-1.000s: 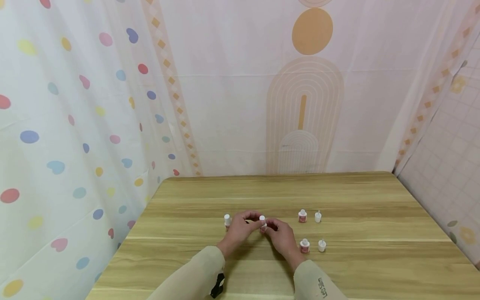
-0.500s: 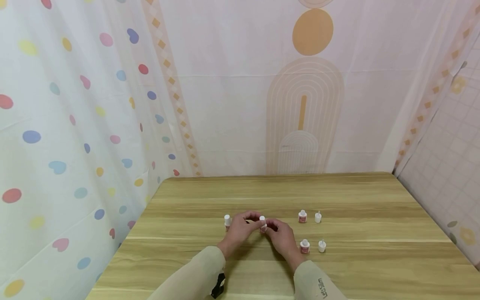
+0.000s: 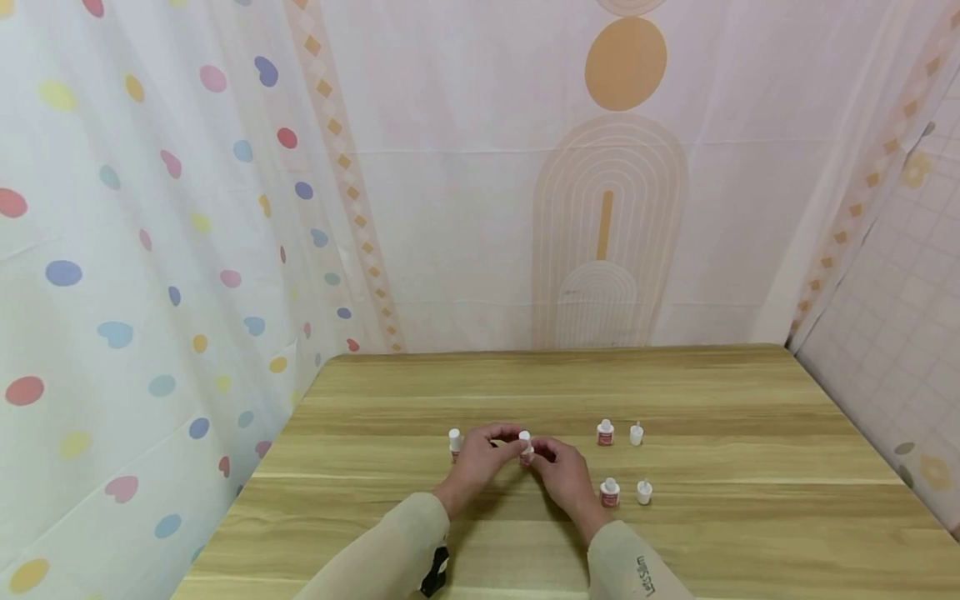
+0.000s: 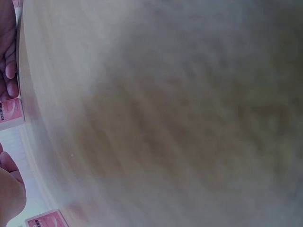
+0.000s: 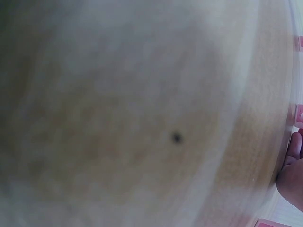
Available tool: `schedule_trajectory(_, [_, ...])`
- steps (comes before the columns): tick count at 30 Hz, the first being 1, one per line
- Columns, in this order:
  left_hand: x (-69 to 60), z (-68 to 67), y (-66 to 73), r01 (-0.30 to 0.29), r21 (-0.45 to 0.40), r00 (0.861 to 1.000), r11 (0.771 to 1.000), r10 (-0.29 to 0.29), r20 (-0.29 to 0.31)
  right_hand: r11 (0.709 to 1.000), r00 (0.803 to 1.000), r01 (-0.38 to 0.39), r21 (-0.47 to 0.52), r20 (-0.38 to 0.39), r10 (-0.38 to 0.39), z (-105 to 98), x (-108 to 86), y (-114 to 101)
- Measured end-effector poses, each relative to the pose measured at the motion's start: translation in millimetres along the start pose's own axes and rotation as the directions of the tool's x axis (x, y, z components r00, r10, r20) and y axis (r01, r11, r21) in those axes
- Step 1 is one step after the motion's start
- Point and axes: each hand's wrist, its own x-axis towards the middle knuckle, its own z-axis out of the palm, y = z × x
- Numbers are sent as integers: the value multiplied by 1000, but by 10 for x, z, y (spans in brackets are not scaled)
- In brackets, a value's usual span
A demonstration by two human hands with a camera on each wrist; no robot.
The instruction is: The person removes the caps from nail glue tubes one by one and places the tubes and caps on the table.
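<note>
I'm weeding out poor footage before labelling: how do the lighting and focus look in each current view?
Head: fairly even light, soft shadows on the tabletop near the left hand and right hand. Left wrist: tabletop heavily blurred, a pink label at the left edge crisper. Right wrist: also mostly blurred, with a dark spot.

my left hand hides part of the left bottle, and with my right hand it covers some of the middle bottle. the words on the right bottles are too tiny to read. the bottom edge cuts off my sleeves. both wrist views show a blurry worktop.
</note>
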Motion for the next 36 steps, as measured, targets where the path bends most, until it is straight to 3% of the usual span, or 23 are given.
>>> schedule_trajectory(7, [-10,2,21,25,3,1000,1000,-25,6,1000,1000,-5,-7,6,5,5,2,21])
schedule_trajectory(19, [6,-13,0,-8,-6,1000,1000,8,3,1000,1000,-19,6,9,19,-1,-2,14])
schedule_trajectory(26, [16,-17,13,17,1,1000,1000,-17,15,1000,1000,1,-3,4,-1,-9,-6,-5])
schedule_trajectory(36, [11,-9,25,-2,-22,1000,1000,2,7,1000,1000,-12,10,-11,12,-5,-14,-19])
